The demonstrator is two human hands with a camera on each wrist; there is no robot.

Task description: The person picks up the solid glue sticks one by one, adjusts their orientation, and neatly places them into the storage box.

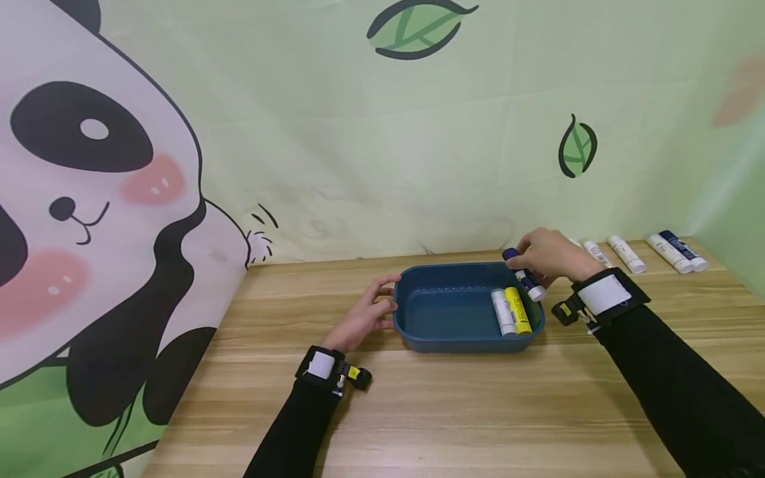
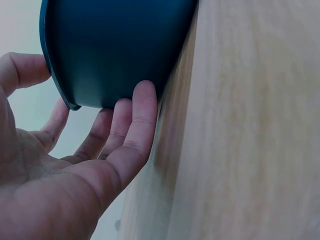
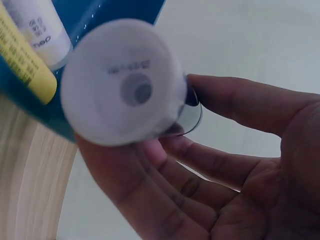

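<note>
A navy glue stick (image 1: 527, 275) with a white end is pinched between the thumb and fingers of my right hand (image 1: 552, 255), over the right end of a blue plastic box (image 1: 460, 345). In the right wrist view the white hollow end of this glue stick (image 3: 122, 85) faces the camera. Inside the box, a white glue stick (image 1: 503, 312) and a yellow glue stick (image 1: 518, 311) lie side by side at the right. My left hand (image 1: 364, 315) touches the box's left end from outside; the left wrist view shows its fingertips (image 2: 145, 92) against the outer wall.
Several more glue sticks lie at the back right of the wooden table (image 1: 448, 411), including a white one (image 1: 626, 254) and a navy one (image 1: 684, 251). A green cloth backdrop (image 1: 358, 166) with a printed panda (image 1: 107, 199) rises behind the table.
</note>
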